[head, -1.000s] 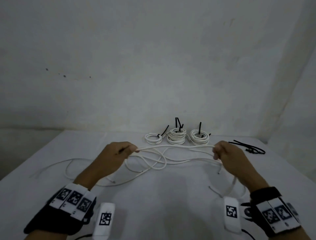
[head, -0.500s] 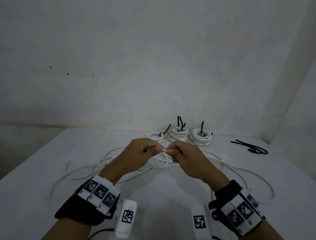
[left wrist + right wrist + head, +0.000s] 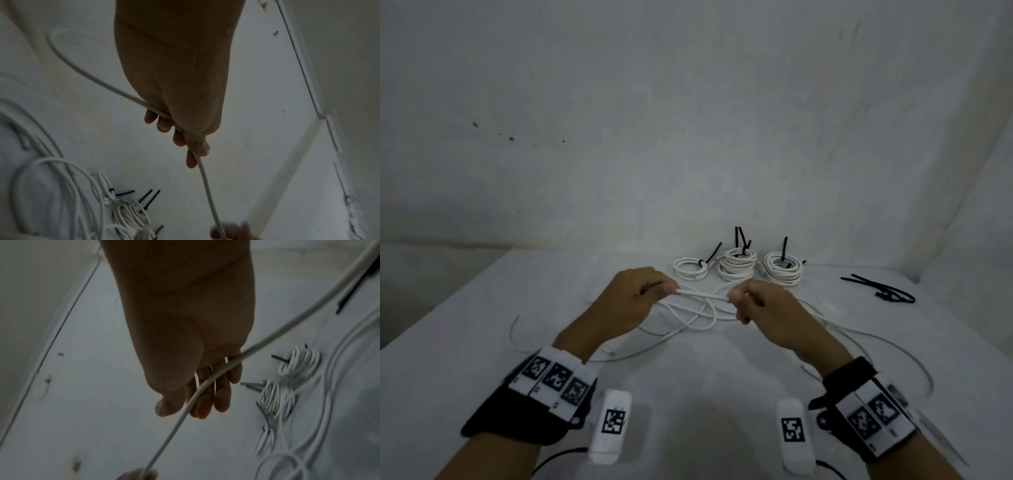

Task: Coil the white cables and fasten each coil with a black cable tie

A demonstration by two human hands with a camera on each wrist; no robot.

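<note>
A short straight run of white cable (image 3: 702, 294) is stretched between the person's two hands, raised above the white bench (image 3: 465, 325). The left hand (image 3: 635, 301) has its grip closed on the cable: in the left wrist view the fingers (image 3: 164, 125) curl round it and the thumb presses it against them. The right hand (image 3: 763, 308) also holds the cable in a closed grip, pinching it between thumb and curled fingers (image 3: 207, 404). From both hands the rest of the cable falls to the bench and lies in loose, overlapping loops (image 3: 688, 318) that spread to the left and right.

Beyond the hands, near the wall, three finished coils (image 3: 736, 265) stand in a row just beside one another. Each is bound with a black cable tie (image 3: 785, 248) whose tail sticks up. Well apart to the right, a small bunch of spare black cable ties (image 3: 883, 291) lies flat on the bench.

Both wrists carry black bands with white marker tags (image 3: 551, 377).
</note>
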